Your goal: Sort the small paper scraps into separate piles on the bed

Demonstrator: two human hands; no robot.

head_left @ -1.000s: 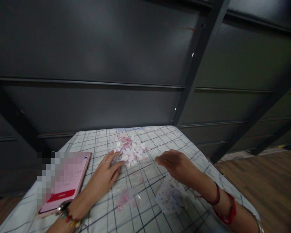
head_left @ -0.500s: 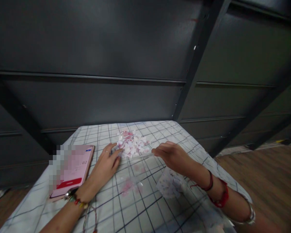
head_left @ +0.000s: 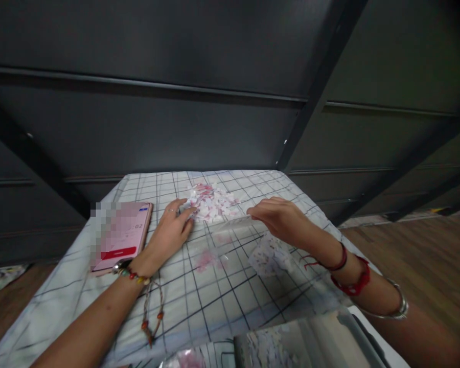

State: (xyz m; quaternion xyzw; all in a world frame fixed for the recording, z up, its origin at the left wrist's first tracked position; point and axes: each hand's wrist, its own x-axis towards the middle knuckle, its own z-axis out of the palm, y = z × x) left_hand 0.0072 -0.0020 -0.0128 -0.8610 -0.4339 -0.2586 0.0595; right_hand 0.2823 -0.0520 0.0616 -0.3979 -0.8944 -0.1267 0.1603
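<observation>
On the checked cloth lies a loose pile of small white and pink paper scraps (head_left: 212, 204). My left hand (head_left: 172, 225) rests at the pile's left edge, fingers apart and bent, fingertips at the scraps. To the right, my right hand (head_left: 278, 220) is pinched closed on the edge of a clear plastic bag (head_left: 233, 225), which is lifted a little off the cloth. Pink bits (head_left: 206, 259) show through clear plastic nearer to me. Below my right hand sits a clear bag of whitish printed pieces (head_left: 270, 255).
A pink-screened phone (head_left: 126, 232) lies left of my left forearm. At the near edge stand a clear-sided container (head_left: 306, 340) with pale pieces and a clear packet with pink contents (head_left: 187, 358). A dark panel wall (head_left: 168, 133) rises behind the table.
My right hand has raised its end of the clear bag's edge, which now slants up toward it. My left hand stays beside the pile. The view has tipped down, showing the near container.
</observation>
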